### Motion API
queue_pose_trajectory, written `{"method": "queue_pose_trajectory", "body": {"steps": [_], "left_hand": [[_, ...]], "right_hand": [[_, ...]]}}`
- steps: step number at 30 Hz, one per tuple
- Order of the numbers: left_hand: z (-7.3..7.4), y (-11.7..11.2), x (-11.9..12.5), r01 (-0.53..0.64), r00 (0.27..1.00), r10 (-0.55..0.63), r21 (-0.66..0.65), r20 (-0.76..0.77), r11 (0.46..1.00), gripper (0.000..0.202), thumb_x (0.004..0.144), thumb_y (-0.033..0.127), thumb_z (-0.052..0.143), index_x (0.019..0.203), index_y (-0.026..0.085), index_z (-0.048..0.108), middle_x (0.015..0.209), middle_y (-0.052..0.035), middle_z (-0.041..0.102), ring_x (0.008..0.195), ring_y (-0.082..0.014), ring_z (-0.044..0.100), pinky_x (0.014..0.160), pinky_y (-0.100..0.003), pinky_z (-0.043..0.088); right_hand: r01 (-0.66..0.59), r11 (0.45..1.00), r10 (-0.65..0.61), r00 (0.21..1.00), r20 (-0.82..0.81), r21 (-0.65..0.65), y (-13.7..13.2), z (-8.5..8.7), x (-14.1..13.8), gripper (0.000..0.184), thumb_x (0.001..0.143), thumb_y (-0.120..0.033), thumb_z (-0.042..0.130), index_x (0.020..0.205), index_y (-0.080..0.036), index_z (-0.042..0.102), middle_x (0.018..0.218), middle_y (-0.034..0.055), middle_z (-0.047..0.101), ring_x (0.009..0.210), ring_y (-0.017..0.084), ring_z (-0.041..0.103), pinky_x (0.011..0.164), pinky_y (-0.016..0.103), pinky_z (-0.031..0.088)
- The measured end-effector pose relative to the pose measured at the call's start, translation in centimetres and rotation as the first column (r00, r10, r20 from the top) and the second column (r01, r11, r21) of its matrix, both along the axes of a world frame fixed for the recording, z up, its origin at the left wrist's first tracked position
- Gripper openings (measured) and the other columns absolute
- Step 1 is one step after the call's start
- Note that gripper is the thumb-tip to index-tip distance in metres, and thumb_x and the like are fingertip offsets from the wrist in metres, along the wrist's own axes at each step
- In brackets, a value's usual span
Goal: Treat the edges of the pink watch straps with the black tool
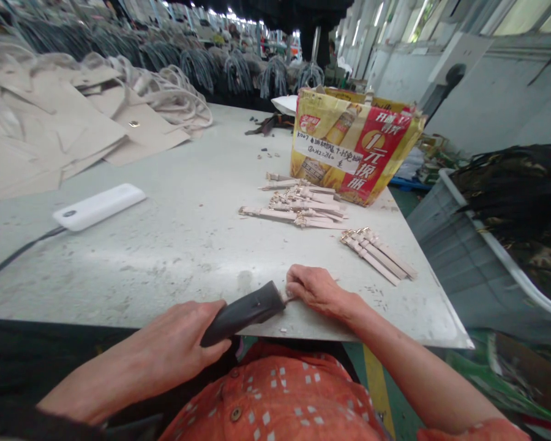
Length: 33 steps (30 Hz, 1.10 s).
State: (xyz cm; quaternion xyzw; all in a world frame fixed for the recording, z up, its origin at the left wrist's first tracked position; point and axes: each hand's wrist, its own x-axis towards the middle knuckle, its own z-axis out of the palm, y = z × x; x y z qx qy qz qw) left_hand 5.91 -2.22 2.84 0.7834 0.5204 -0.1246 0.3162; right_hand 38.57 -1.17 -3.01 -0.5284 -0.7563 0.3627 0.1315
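Observation:
My left hand (174, 349) is wrapped around a dark grey handheld tool (243, 311) at the near edge of the table (179, 245). The tool's tip points right, toward my right hand (314, 288). That hand lies fingers-closed on the table edge and pinches a small pale piece right at the tool's tip; I cannot make out what the piece is. Beyond my right hand lie a small bundle of beige straps with gold buckles (379, 252) and a larger heap of the same straps (298, 205).
A yellow and red cardboard box (353, 147) stands behind the straps. A white oblong device (98, 207) with a dark cable lies at left. Beige bag panels (73, 116) are stacked at far left. A grey bin (459, 257) with dark goods stands right of the table.

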Motion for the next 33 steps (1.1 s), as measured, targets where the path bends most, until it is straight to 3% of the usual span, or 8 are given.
{"method": "queue_pose_trajectory", "body": {"steps": [6, 11, 15, 21, 27, 33], "left_hand": [[-0.1, 0.8, -1.0, 0.013, 0.999, -0.014, -0.020, -0.031, 1.000, 0.055, 0.096, 0.067, 0.063, 0.122, 0.027, 0.090, 0.131, -0.0187, 0.098, 0.122, -0.0463, 0.092, 0.103, -0.052, 0.067], [0.8, 2.0, 1.1, 0.018, 0.998, -0.019, -0.015, -0.057, 1.000, 0.045, 0.091, 0.059, 0.071, 0.115, 0.028, 0.090, 0.119, -0.0158, 0.099, 0.115, -0.0422, 0.093, 0.099, -0.047, 0.066], [1.3, 1.9, 2.5, 0.001, 0.999, -0.002, -0.011, -0.047, 1.000, 0.031, 0.089, 0.053, 0.073, 0.103, 0.030, 0.087, 0.105, -0.0103, 0.098, 0.099, -0.0358, 0.093, 0.086, -0.041, 0.063], [1.1, 1.5, 1.4, -0.040, 0.999, 0.039, 0.016, 0.010, 0.999, 0.041, 0.089, 0.063, 0.070, 0.105, 0.030, 0.090, 0.110, -0.0113, 0.100, 0.104, -0.0392, 0.093, 0.093, -0.045, 0.065], [1.7, 0.9, 0.1, -0.056, 0.998, 0.056, -0.029, -0.003, 0.998, 0.053, 0.086, 0.067, 0.068, 0.114, 0.030, 0.094, 0.119, -0.0124, 0.101, 0.111, -0.0421, 0.092, 0.102, -0.049, 0.067], [1.3, 1.7, 2.0, -0.019, 1.000, 0.018, -0.048, -0.016, 0.999, 0.052, 0.086, 0.064, 0.067, 0.114, 0.028, 0.092, 0.116, -0.0124, 0.100, 0.108, -0.0391, 0.093, 0.093, -0.044, 0.067]], "right_hand": [[0.037, 0.999, -0.035, 0.997, -0.076, 0.030, 0.1, -1.3, 0.0, 0.027, 0.122, -0.017, 0.079, 0.101, -0.027, 0.064, 0.092, -0.0041, 0.065, 0.084, 0.019, 0.055, 0.086, 0.032, 0.038], [0.025, 0.999, -0.021, 0.991, -0.131, 0.030, 0.1, -1.6, 0.4, 0.031, 0.126, -0.024, 0.072, 0.099, -0.028, 0.058, 0.092, -0.0041, 0.061, 0.085, 0.019, 0.053, 0.085, 0.032, 0.039], [0.033, 0.999, -0.027, 0.980, -0.197, 0.027, 0.1, -1.8, 0.5, 0.025, 0.127, -0.027, 0.063, 0.102, -0.029, 0.059, 0.097, -0.0020, 0.066, 0.090, 0.022, 0.059, 0.092, 0.034, 0.046], [0.062, 0.998, -0.062, 0.949, -0.308, -0.011, 0.0, -2.0, 1.1, 0.007, 0.119, -0.024, 0.061, 0.115, -0.030, 0.063, 0.109, 0.0011, 0.077, 0.101, 0.025, 0.070, 0.099, 0.037, 0.054], [0.052, 0.997, -0.069, 0.921, -0.383, -0.055, -0.2, -2.4, 1.3, 0.020, 0.105, -0.016, 0.059, 0.119, -0.029, 0.065, 0.112, 0.0022, 0.081, 0.107, 0.026, 0.075, 0.107, 0.041, 0.058], [0.069, 0.994, -0.098, 0.907, -0.409, -0.086, -0.2, -2.2, 1.3, 0.027, 0.096, -0.017, 0.065, 0.120, -0.029, 0.067, 0.111, 0.0021, 0.082, 0.106, 0.028, 0.075, 0.107, 0.044, 0.061]]}}
